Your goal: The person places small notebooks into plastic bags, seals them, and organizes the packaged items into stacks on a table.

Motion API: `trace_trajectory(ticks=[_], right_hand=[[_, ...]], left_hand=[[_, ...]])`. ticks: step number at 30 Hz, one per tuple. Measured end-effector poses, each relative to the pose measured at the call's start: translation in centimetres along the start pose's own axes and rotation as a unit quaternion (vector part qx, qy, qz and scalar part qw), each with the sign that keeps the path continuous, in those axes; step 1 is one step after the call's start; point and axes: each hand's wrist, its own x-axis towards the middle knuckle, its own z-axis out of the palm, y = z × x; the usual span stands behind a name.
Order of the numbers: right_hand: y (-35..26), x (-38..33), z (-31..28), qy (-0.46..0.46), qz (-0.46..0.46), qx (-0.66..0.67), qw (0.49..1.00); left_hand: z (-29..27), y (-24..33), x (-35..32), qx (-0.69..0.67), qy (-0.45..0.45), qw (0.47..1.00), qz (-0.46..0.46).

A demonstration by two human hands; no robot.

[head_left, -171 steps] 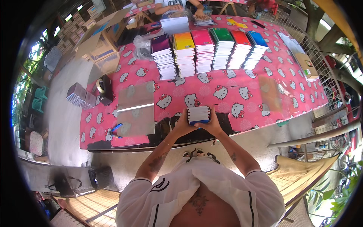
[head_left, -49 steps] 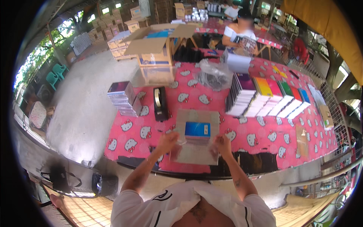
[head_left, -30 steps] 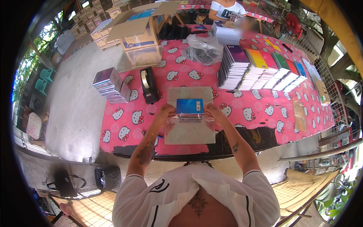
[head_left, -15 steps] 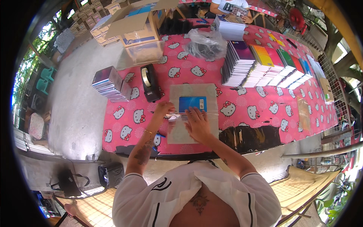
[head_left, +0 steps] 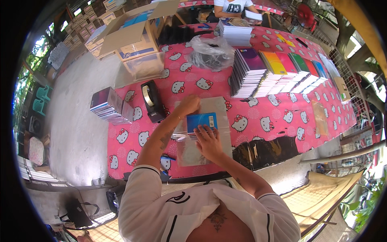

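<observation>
Overhead view of a packing station. A blue spiral notebook (head_left: 201,122) lay on a stack of clear plastic sleeves (head_left: 203,133), which rested on the pink cartoon-cat surface (head_left: 258,117) directly in front of the person. The right hand (head_left: 209,141) pressed flat, fingers spread, on the near edge of the notebook and on the clear film around it; it was not closed around anything. The left hand (head_left: 188,105) reached past the far left corner of the notebook, fingers curled at the edge of the sleeves; whether it pinched the film could not be told from this view. The two hands were apart, one on each side of the notebook.

Judged from the layout, the notebook appeared to sit at least partly within or upon a sleeve, so bagging seemed begun but not finished: the film looked loose and unsealed. A black tape dispenser (head_left: 152,100) stood just left of the notebook, untouched. Beyond the notebook to the right, a row of coloured notebook stacks (head_left: 278,70) seemingly remained unwrapped. A small pile of notebooks (head_left: 108,106) lay farther left, past the dispenser. A crumpled clear bag (head_left: 209,52) and an open cardboard box (head_left: 135,38) lay well beyond the notebook. Another person (head_left: 234,6) sat at the far end.
</observation>
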Motion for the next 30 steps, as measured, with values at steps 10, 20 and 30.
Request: trace_trajectory(ticks=[10, 20, 30], right_hand=[[-0.7, 0.0, -0.2, 0.002, 0.01, 0.011, 1.0], [-0.3, 0.4, -0.3, -0.011, -0.001, 0.022, 1.0], [-0.6, 0.3, 1.0, -0.107, -0.009, 0.079, 0.991]], left_hand=[[-2.3, 1.1, -0.5, -0.142, -0.003, 0.988, -0.057], [-3.3, 9.0, -7.7, -0.056, 0.117, 0.991, -0.03], [0.2, 11.0, -12.2, -0.101, 0.174, 0.971, -0.129]])
